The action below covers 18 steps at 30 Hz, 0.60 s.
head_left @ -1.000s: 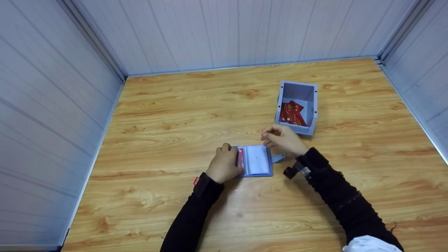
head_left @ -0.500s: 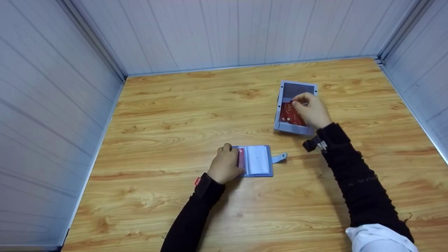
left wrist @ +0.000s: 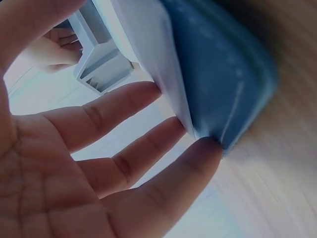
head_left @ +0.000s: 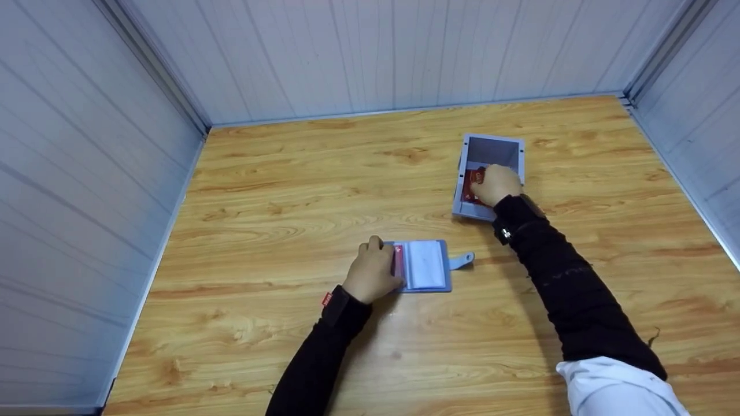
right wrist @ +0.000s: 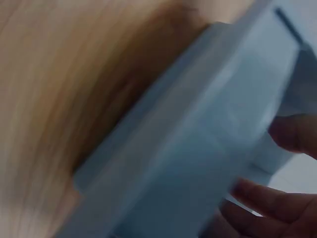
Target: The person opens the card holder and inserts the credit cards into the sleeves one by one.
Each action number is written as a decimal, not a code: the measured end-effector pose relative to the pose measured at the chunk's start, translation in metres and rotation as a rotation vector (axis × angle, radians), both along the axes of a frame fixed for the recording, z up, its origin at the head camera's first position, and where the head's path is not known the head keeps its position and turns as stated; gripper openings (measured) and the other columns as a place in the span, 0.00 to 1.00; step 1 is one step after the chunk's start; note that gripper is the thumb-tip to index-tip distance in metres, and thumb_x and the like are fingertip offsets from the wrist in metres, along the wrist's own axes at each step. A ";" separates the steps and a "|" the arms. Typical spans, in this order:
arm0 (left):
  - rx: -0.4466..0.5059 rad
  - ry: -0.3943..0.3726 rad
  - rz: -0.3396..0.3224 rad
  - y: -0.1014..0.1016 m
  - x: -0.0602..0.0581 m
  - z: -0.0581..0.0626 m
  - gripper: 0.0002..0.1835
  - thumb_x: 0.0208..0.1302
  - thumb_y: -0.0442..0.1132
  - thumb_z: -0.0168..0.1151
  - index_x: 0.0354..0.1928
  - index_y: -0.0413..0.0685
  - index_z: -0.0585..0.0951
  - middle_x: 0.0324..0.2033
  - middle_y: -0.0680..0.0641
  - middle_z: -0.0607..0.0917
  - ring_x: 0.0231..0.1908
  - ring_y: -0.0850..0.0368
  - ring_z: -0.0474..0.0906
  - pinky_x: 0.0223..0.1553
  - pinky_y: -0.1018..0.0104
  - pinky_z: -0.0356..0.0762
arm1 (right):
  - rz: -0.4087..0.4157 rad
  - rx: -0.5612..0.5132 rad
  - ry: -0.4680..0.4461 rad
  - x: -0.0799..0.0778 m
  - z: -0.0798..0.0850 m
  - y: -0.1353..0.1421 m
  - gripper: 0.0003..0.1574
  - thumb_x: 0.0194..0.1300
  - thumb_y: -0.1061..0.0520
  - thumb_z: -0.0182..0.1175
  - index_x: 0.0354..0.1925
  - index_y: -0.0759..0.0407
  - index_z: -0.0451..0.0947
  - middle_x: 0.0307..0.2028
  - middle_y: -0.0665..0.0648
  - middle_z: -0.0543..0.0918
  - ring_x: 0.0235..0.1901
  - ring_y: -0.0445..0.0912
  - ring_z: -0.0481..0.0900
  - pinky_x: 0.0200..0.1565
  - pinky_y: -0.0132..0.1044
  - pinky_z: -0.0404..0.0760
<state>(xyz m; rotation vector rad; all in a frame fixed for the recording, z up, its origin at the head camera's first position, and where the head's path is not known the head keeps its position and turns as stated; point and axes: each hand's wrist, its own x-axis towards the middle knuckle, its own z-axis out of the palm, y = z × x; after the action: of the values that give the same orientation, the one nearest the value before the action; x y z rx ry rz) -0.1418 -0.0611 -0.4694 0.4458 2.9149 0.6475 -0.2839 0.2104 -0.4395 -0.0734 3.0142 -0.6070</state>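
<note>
An opened blue card holder (head_left: 426,264) with clear sleeves lies on the wooden table, its snap strap (head_left: 462,260) pointing right. My left hand (head_left: 370,271) holds the left side of it, covering most of a red card (head_left: 398,263). In the left wrist view, the fingertips (left wrist: 205,148) sit along the edge of the card holder. My right hand (head_left: 498,184) is down in the grey bin (head_left: 475,211), over the red cards (head_left: 471,185) there. In the right wrist view, its thumb and fingers are apart inside the bin, with no card visible between them.
Pale panel walls (head_left: 370,58) close in the table (head_left: 277,173) at the back and both sides. The bin stands at the right, behind the card holder.
My right hand has gone from beside the card holder to the bin and then lower into it, among the red cards. My left hand has stayed on the card holder.
</note>
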 end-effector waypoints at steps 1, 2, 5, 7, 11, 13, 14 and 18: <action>0.001 0.006 0.000 0.000 0.000 0.000 0.30 0.44 0.44 0.76 0.48 0.35 0.78 0.48 0.35 0.74 0.47 0.38 0.72 0.42 0.48 0.80 | 0.004 0.007 -0.016 -0.001 -0.002 -0.001 0.23 0.62 0.53 0.56 0.14 0.54 0.61 0.16 0.51 0.67 0.19 0.49 0.68 0.24 0.40 0.66; 0.003 0.007 0.001 0.000 0.000 0.000 0.29 0.44 0.43 0.76 0.47 0.35 0.78 0.47 0.35 0.74 0.47 0.38 0.72 0.42 0.48 0.80 | 0.010 0.018 -0.028 -0.001 -0.004 -0.002 0.24 0.62 0.53 0.56 0.13 0.54 0.60 0.16 0.51 0.66 0.19 0.49 0.68 0.24 0.40 0.67; 0.008 0.007 0.001 0.000 0.001 0.001 0.28 0.44 0.43 0.75 0.46 0.35 0.78 0.47 0.36 0.74 0.47 0.39 0.72 0.42 0.48 0.80 | 0.022 0.042 -0.044 -0.003 -0.009 -0.005 0.22 0.63 0.53 0.55 0.15 0.58 0.67 0.17 0.58 0.74 0.22 0.55 0.75 0.29 0.47 0.75; 0.008 0.007 -0.001 -0.001 0.000 0.000 0.27 0.44 0.43 0.75 0.46 0.35 0.78 0.46 0.36 0.74 0.47 0.39 0.72 0.42 0.48 0.80 | 0.018 0.059 -0.049 -0.004 -0.013 -0.007 0.20 0.64 0.53 0.56 0.21 0.65 0.74 0.25 0.65 0.81 0.30 0.60 0.81 0.36 0.54 0.80; 0.012 0.012 -0.004 -0.001 0.000 0.000 0.26 0.44 0.42 0.75 0.44 0.36 0.78 0.46 0.35 0.74 0.46 0.39 0.72 0.42 0.48 0.80 | -0.014 0.083 -0.076 -0.008 -0.017 -0.011 0.22 0.65 0.51 0.56 0.39 0.71 0.81 0.43 0.73 0.84 0.44 0.66 0.82 0.47 0.59 0.80; 0.013 0.016 -0.005 -0.001 0.000 -0.001 0.26 0.44 0.42 0.75 0.45 0.36 0.78 0.46 0.35 0.74 0.46 0.39 0.72 0.41 0.48 0.80 | -0.031 0.095 -0.094 -0.009 -0.018 -0.012 0.22 0.65 0.51 0.57 0.42 0.71 0.81 0.44 0.73 0.84 0.45 0.66 0.81 0.47 0.59 0.80; 0.014 0.017 -0.006 -0.001 0.000 -0.001 0.26 0.44 0.42 0.75 0.45 0.36 0.78 0.46 0.35 0.74 0.46 0.39 0.72 0.41 0.48 0.80 | -0.036 0.103 -0.095 -0.009 -0.018 -0.012 0.22 0.66 0.50 0.57 0.42 0.70 0.81 0.44 0.73 0.84 0.45 0.66 0.82 0.47 0.59 0.81; 0.017 0.004 -0.003 0.000 -0.001 -0.001 0.28 0.45 0.42 0.74 0.47 0.35 0.78 0.47 0.35 0.74 0.46 0.40 0.71 0.42 0.50 0.80 | -0.041 0.115 -0.084 -0.010 -0.018 -0.013 0.21 0.65 0.50 0.59 0.40 0.69 0.81 0.42 0.72 0.84 0.43 0.66 0.82 0.45 0.59 0.81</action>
<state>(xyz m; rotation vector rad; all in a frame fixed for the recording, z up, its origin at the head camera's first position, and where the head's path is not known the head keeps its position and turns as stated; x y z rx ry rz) -0.1426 -0.0614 -0.4705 0.4544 2.9142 0.6718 -0.2940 0.1972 -0.4570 0.0194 2.9684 -0.4267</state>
